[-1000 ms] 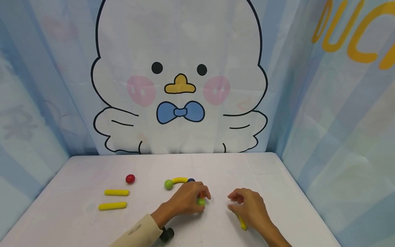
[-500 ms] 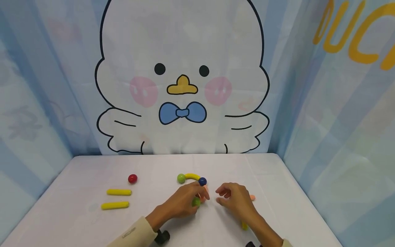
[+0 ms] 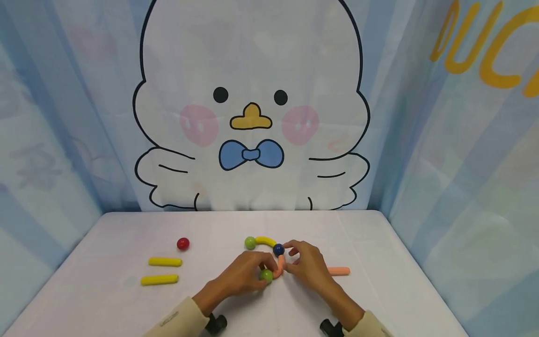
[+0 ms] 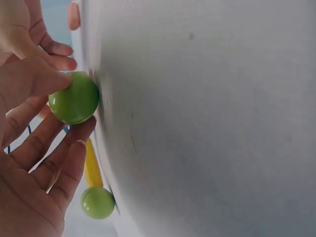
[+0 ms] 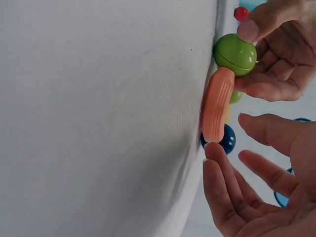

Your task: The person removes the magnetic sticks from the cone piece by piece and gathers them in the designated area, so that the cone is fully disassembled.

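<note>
My left hand (image 3: 246, 274) pinches a green ball (image 4: 75, 98) between thumb and fingers, close over the table. A curved orange rod (image 5: 217, 106) runs from this ball to a dark blue ball (image 3: 279, 249). From there a curved yellow rod (image 3: 265, 241) leads to a second green ball (image 3: 250, 242), forming a bent chain. My right hand (image 3: 309, 264) is at the chain's right side, thumb and fingers apart. In the right wrist view its fingertips (image 5: 213, 149) are right at the blue ball and the orange rod's end.
On the white table (image 3: 105, 304), two straight yellow rods (image 3: 165, 261) and a red ball (image 3: 183, 244) lie to the left. A straight orange rod (image 3: 338, 271) lies right of my right hand. A cartoon-printed curtain (image 3: 252, 187) stands behind the table.
My right hand has moved left and away from me, up to the blue ball and curved orange rod. The chain's far end has swung right, while my left hand keeps holding its green ball.
</note>
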{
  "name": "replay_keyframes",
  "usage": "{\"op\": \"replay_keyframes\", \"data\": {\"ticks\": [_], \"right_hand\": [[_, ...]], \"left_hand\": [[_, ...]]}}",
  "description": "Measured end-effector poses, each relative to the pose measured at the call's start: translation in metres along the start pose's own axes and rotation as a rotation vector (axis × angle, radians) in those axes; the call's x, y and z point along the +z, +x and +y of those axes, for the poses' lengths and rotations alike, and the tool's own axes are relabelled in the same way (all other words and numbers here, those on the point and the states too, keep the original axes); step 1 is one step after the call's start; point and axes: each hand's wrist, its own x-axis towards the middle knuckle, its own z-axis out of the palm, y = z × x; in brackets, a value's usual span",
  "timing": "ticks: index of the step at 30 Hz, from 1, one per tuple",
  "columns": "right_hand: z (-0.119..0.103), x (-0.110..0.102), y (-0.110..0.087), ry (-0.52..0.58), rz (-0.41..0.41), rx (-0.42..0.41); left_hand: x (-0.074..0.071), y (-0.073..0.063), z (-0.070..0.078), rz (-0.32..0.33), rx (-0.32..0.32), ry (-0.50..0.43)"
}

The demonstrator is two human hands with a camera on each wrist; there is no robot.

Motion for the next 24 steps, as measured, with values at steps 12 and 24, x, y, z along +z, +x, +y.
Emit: {"op": "replay_keyframes", "data": {"ticks": [12, 24], "right_hand": [[-0.007, 0.013, 0.007, -0.105, 0.013, -0.001], [-0.011, 0.013, 0.008, -0.087, -0.012, 0.051]], "left_hand": [[-0.001, -0.002, -0.001, -0.08, -0.033, -0.053], [-0.029, -0.025, 0.004, -0.084, -0.114, -0.043]]}}
